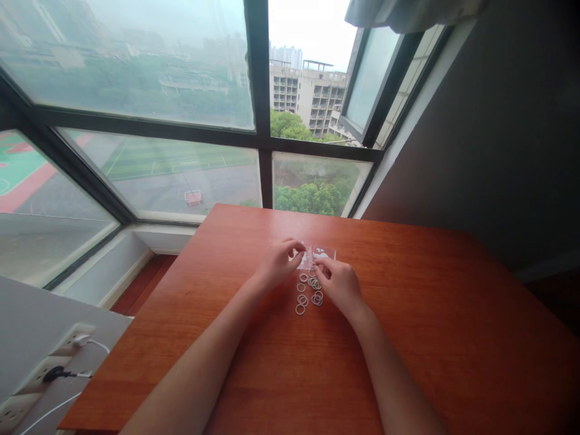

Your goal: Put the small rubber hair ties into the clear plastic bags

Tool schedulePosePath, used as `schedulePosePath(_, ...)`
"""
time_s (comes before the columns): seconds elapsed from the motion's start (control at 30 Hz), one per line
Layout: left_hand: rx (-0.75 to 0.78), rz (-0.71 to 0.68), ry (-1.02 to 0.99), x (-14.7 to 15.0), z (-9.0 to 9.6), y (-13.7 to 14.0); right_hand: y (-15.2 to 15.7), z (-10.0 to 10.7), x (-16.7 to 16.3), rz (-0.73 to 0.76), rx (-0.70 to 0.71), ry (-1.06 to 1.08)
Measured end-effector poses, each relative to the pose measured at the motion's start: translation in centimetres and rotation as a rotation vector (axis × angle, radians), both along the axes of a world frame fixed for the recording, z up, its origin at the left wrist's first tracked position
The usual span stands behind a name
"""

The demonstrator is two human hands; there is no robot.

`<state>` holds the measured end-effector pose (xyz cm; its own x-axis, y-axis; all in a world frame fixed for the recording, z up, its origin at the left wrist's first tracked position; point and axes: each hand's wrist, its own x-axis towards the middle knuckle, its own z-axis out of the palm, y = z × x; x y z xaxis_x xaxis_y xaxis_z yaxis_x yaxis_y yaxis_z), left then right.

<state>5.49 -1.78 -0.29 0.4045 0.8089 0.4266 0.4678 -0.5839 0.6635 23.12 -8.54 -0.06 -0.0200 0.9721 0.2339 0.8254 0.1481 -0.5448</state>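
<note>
My left hand (278, 261) is at the left side of a small clear plastic case (306, 261), thumb and forefinger curled together over its edge. Whatever those fingertips hold is too small to make out. On the other side my right hand (341, 284) has its fingers closed near the middle of the case, and I cannot make out what is in them. A second clear panel (327, 252) with white marks lies just behind the right fingers. Several pale rings (301, 287) lie on the table in two loose groups between my wrists, some overlapping.
The reddish-brown wooden table (254, 374) reaches to the windows, whose dark frame (265, 175) stands behind it. To the lower left, a wall socket strip (40, 377) carries a white plug and a black plug with cords. A grey curtain (412, 13) hangs at the top.
</note>
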Motion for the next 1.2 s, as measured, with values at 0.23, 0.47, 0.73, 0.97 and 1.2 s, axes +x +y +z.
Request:
schedulePosePath(0.23, -0.056, -0.172, -0.061, 0.7, 0.9, -0.7, 0.3, -0.3, 0.2, -0.037, 0.104, 0.091)
schedulePosePath(0.47, -0.090, -0.200, -0.054, 0.8, 0.9, -0.9, 0.2, -0.2, 0.1, -0.034, 0.103, 0.121)
schedulePosePath(0.73, -0.101, -0.232, -0.043, 0.7, 0.9, -0.9, 0.2, -0.2, 0.1, -0.030, 0.084, 0.106)
schedulePosePath(0.97, -0.049, -0.113, -0.005, 0.5, 0.5, -0.5, 0.1, 0.0, 0.1, -0.062, 0.027, 0.033)
schedulePosePath(1.2, 0.062, 0.164, 0.096, -0.4, 0.1, 0.5, 0.0, 0.2, -0.2, -0.056, -0.080, -0.083)
